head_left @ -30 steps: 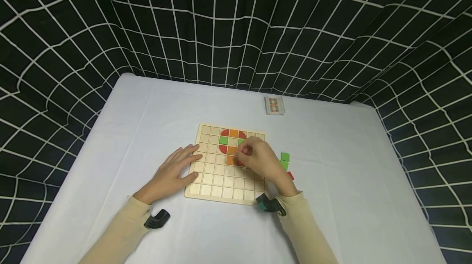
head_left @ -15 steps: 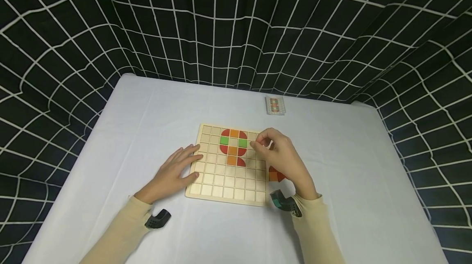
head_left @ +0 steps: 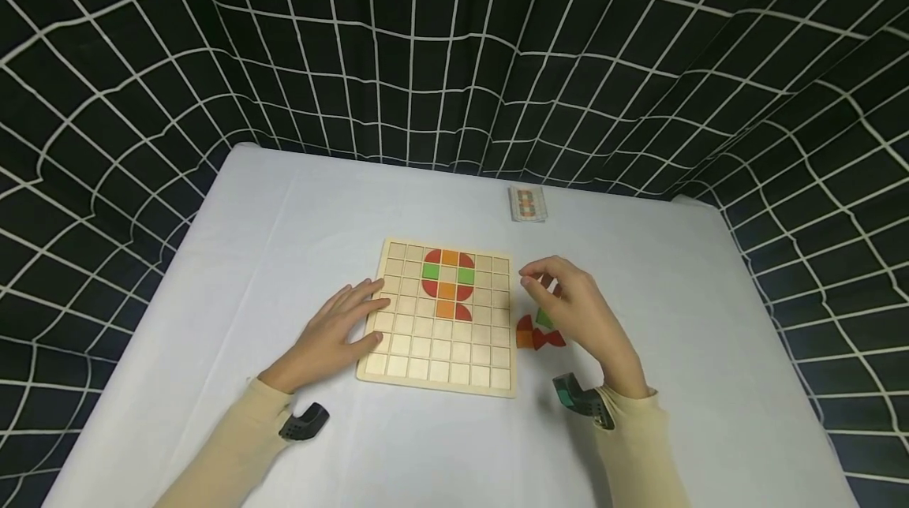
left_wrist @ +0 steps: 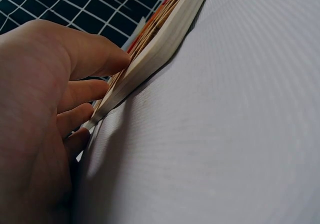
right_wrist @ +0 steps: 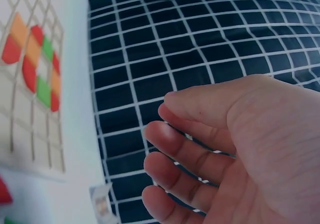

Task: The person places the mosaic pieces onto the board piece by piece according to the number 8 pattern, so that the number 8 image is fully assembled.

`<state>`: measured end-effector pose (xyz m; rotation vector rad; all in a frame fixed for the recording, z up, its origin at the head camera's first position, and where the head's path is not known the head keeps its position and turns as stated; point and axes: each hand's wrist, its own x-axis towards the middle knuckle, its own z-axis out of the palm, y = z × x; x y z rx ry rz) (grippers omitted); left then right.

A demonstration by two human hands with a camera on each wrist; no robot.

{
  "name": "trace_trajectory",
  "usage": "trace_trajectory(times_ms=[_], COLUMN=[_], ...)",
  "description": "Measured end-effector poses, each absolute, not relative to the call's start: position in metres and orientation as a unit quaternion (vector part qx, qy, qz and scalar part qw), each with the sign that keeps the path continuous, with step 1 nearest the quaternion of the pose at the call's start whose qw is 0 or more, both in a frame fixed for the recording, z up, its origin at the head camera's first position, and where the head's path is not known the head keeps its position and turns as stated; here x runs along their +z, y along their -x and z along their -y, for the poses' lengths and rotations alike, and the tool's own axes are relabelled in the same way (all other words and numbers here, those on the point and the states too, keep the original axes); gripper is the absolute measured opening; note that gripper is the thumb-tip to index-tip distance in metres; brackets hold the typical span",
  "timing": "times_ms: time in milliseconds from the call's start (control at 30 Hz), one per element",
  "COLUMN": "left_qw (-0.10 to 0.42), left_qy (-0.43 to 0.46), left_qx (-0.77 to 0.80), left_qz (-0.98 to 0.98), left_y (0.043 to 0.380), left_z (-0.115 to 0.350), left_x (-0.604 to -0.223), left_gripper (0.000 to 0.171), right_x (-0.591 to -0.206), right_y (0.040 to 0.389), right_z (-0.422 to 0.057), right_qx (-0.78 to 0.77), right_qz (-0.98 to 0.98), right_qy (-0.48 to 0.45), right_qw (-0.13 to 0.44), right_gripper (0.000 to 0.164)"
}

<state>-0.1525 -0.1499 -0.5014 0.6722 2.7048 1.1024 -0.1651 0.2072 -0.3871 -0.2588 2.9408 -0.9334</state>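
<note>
A light wooden grid board lies on the table. In its upper middle cells are red quarter-round tiles, orange square tiles and green square tiles. My left hand rests with spread fingers on the board's left edge; the left wrist view shows its fingertips along the wooden rim. Off the board's right side, my right hand hovers with loosely bent fingers. In the right wrist view the right hand holds nothing. Beneath it lie loose red, orange and green tiles, partly hidden.
A small stack of printed pattern cards sits near the back of the white table. A dark curtain with white grid lines surrounds the table at the back and sides.
My right hand has moved off the board to the right, over the loose tiles. It uncovered a red quarter-round tile beside the lower orange one. My left hand has stayed put.
</note>
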Motion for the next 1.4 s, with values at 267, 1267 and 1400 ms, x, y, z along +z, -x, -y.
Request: trace_trajectory(times_ms=[267, 1267, 1400], left_qw=[0.077, 0.076, 0.076], left_qy=[-0.216, -0.219, -0.219], left_qx=[0.367, 0.375, 0.374], left_qz=[-0.902, -0.898, -0.898], left_y=[0.153, 0.151, 0.151], left_z=[0.15, 0.15, 0.149], left_x=[-0.502, -0.504, -0.503], left_gripper=[0.055, 0.055, 0.055], right_x=[-0.402, -0.451, -0.453], right_y=[0.158, 0.145, 0.144], right_z=[-0.224, -0.231, -0.231], right_qx=[-0.282, -0.221, -0.188], right_qz=[-0.955, -0.965, -0.972], right_qy=[0.07, 0.105, 0.119], right_qw=[0.059, 0.091, 0.074], right_gripper=[0.023, 0.032, 0.031])
